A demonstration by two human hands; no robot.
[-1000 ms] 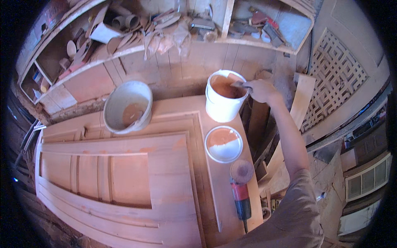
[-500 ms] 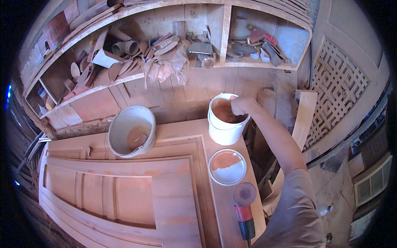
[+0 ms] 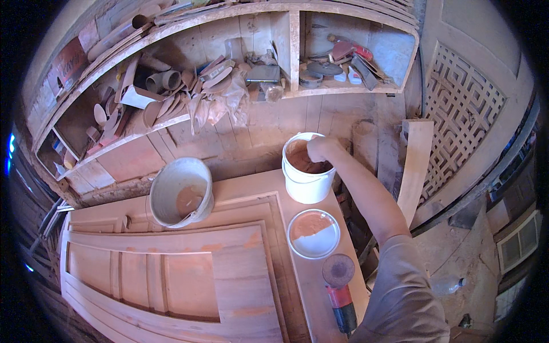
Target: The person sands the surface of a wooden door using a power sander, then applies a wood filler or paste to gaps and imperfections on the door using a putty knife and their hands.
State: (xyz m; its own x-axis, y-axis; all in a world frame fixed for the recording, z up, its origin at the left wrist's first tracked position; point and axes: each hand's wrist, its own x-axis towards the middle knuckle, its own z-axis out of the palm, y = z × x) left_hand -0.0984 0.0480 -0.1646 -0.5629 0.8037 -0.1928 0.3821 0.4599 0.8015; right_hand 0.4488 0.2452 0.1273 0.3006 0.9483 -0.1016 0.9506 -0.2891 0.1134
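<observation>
My right hand [image 3: 321,150] reaches over the rim into a white plastic bucket [image 3: 309,187] at the far end of the board. Its fingers look curled and point down at the reddish-brown paste [image 3: 298,156] inside; what they hold, if anything, is hidden. Nearer to me lies a round white lid [image 3: 318,244], half covered with the same paste. An angle grinder with a round sanding disc [image 3: 338,271] and a red and black body rests below the lid. My left hand is out of view.
A grey bucket [image 3: 164,186] with a little paste stands on panelled wooden doors [image 3: 243,274] laid flat. Behind hangs a dusty shelf [image 3: 294,51] crammed with sanding discs and scraps. A wooden plank [image 3: 416,166] and a lattice panel [image 3: 466,103] stand at the right.
My right hand stays inside the white bucket and has shifted slightly within it. The whole view has moved a little; the buckets, lid and grinder keep their places.
</observation>
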